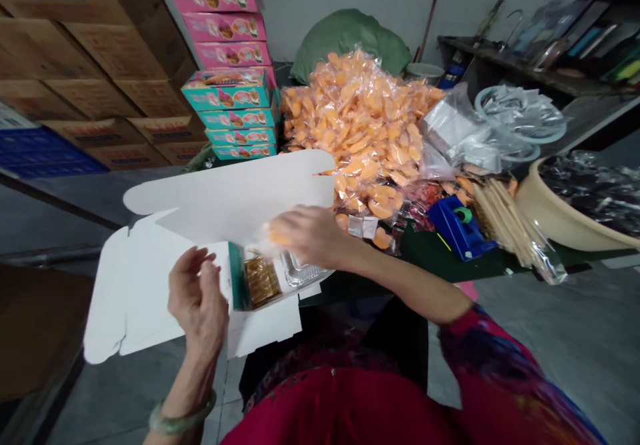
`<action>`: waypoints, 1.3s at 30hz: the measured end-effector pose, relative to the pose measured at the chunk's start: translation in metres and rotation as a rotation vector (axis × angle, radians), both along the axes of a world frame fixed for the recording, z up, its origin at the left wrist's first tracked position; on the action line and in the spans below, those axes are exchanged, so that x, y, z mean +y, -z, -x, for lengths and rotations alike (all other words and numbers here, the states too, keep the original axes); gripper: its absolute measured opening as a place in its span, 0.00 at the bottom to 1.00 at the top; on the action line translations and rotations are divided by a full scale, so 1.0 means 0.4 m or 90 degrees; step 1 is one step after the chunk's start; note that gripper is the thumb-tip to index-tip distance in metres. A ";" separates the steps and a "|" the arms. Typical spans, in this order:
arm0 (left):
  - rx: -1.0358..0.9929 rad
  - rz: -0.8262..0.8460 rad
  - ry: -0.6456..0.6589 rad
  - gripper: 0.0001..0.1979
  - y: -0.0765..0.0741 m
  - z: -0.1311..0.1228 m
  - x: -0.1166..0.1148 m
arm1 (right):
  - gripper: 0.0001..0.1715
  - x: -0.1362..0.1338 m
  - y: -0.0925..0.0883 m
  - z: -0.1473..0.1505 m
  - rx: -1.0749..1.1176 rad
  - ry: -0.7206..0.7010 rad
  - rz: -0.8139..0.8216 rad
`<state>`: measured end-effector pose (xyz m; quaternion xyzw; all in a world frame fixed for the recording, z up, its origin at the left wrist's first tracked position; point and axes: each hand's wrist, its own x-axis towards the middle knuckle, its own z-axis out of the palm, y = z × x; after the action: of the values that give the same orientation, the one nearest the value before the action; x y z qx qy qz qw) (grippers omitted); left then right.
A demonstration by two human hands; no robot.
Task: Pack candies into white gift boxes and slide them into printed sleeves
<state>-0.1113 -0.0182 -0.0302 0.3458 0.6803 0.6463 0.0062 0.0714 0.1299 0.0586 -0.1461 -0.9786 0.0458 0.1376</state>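
Note:
An unfolded white cardboard box (145, 265) has its lid flap (235, 195) raised away from me. In its open compartment lie a gold-wrapped packet (263, 280) and a silver foil tray (299, 270). My right hand (310, 235) reaches over this compartment, fingers curled round a small orange piece in clear plastic (277, 234); motion blurs it. To the left of the compartment, my left hand (200, 295) is raised with loosely bent fingers and the thumb apart, nothing visible in it. Beyond the flap rises a big heap of bagged orange pieces (360, 118).
Pink boxes (225, 26) and teal boxes (240, 118) are stacked behind. A blue tape dispenser (457, 228), bagged sticks (510, 222) and a cream basin (555, 205) of dark bagged items stand at right. Cartons (85, 52) and a blue crate (45, 152) fill the left.

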 end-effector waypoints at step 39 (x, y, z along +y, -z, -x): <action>0.577 0.442 0.308 0.06 -0.024 -0.006 0.033 | 0.09 0.159 -0.035 -0.425 0.441 0.296 0.246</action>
<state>-0.1090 -0.0050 -0.0208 0.7083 0.6879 0.1565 -0.0245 0.2415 0.1933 0.0725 -0.3609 -0.7897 0.2418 0.4332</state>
